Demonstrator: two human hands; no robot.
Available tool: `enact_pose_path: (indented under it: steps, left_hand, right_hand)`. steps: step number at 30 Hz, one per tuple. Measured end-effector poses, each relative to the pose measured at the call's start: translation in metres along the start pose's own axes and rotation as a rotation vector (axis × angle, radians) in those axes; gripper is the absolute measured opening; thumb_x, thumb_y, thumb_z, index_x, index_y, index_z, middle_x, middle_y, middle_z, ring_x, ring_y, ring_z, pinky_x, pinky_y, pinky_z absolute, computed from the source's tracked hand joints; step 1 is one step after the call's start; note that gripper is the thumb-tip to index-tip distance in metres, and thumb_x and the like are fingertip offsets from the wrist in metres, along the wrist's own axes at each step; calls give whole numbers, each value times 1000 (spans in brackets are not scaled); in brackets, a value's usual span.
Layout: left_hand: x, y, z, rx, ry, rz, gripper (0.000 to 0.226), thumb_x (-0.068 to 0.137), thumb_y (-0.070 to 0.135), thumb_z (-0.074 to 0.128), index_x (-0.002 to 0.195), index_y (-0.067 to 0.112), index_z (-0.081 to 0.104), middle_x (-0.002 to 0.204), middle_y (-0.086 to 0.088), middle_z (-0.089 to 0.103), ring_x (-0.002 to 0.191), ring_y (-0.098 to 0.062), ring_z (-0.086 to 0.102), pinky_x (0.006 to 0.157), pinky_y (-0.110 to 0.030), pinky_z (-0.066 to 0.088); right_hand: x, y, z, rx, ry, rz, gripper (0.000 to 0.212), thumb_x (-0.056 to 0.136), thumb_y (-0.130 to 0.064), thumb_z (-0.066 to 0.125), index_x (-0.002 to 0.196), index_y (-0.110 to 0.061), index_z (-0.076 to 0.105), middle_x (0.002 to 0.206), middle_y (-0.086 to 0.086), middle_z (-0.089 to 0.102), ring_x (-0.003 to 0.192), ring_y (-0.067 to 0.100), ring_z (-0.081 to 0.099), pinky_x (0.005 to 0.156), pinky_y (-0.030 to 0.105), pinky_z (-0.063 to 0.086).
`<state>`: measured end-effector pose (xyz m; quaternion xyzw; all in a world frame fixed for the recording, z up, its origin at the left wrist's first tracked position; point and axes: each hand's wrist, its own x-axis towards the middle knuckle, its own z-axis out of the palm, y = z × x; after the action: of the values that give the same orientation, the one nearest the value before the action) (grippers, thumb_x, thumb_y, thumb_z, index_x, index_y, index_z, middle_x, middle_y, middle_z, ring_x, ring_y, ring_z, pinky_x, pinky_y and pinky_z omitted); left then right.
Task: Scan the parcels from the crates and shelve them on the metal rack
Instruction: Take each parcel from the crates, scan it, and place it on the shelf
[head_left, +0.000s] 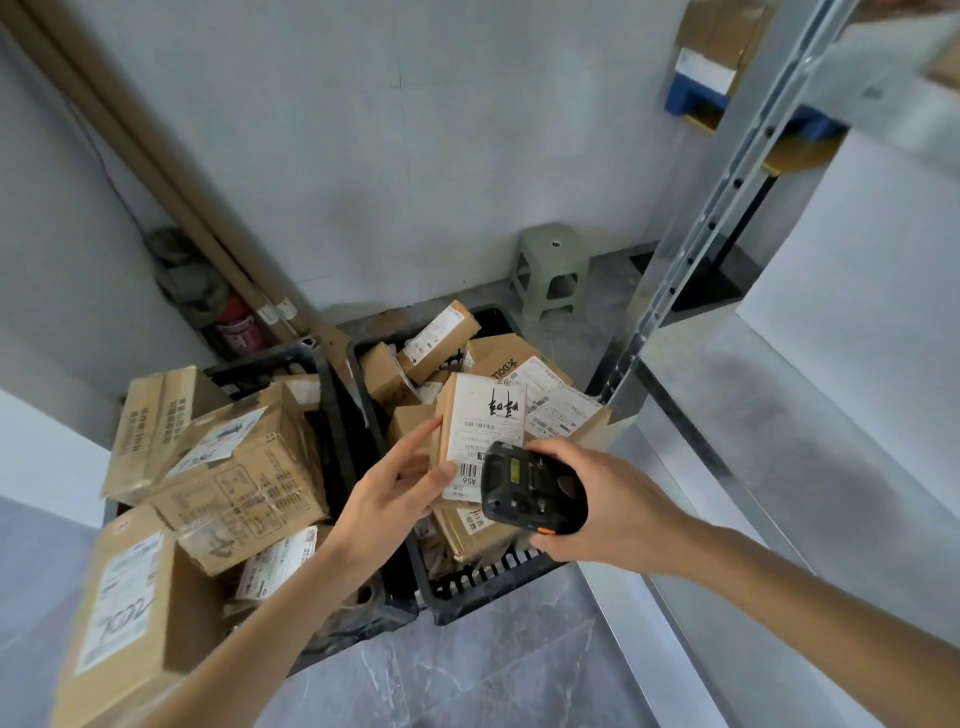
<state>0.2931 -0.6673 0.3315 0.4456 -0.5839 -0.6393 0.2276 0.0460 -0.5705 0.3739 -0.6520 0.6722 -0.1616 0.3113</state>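
The left hand (400, 480) pinches a small labelled parcel (475, 426) above the right-hand black crate (483, 587). Just right of it, the right hand (597, 506) grips a black scanner (530, 488), its head overlapping the parcel's label.

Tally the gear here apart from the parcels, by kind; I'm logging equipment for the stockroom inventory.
Black plastic crates: 2
Black handheld scanner: 1
Pale green plastic stool: 1
Red fire extinguisher: 1
Total: 5
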Motion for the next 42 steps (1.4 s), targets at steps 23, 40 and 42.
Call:
enact_pose_path:
  steps: [23, 40, 42]
  left_hand:
    - [-101, 287, 31, 111, -256, 552, 75, 79, 39, 75, 145, 53, 42, 120, 9, 72, 111, -11, 69, 93, -37, 58]
    - [-260, 362, 194, -5, -586, 893, 84, 85, 11, 79, 148, 50, 38, 127, 6, 63, 114, -10, 62, 82, -17, 56]
    - [-281, 364, 216, -26, -616, 910, 84, 84, 6, 79, 144, 49, 40, 125, 6, 63, 111, -4, 63, 81, -17, 56]
  right_hand:
    - [-212, -201, -206, -381, 456, 74, 68, 85, -66, 67, 142, -49, 35, 123, -26, 53, 103, 0, 54, 83, 26, 51]
    - [-525, -317, -203, -611, 468, 688, 50, 90, -58, 59, 131, -34, 42, 107, -18, 45, 87, 12, 52, 69, 25, 37]
    - [-557, -324, -202, -616, 482, 738, 52, 92, -61, 57, 132, -32, 43, 111, -15, 47, 88, 12, 54, 71, 27, 39]
